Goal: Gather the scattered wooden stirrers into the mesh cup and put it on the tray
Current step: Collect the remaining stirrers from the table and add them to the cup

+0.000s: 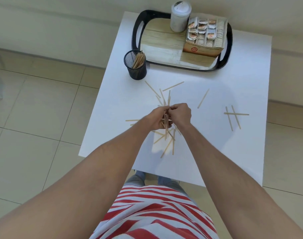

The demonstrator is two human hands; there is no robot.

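Black mesh cup (pixel 135 65) stands on the white surface (pixel 233 144) in the upper middle of the frame, just beside the tray's near left corner, and holds a sheaf of stirrers leaning to its right side. Above it, the black-rimmed tray (pixel 136 34) carries a white lidded tub (pixel 180 17) and a cardboard box (pixel 206 37) of sachets set in rows. At centre frame, both hands meet over a heap of loose stirrers (pixel 166 144). Left hand (pixel 158 119) has its fingers curled around a bundle of stirrers (pixel 166 124); right hand (pixel 181 113) has its fingers pinched narrow at the top of that same bundle. More stirrers lie scattered above the hands, and three crossed ones (pixel 234 116) rest at the right.
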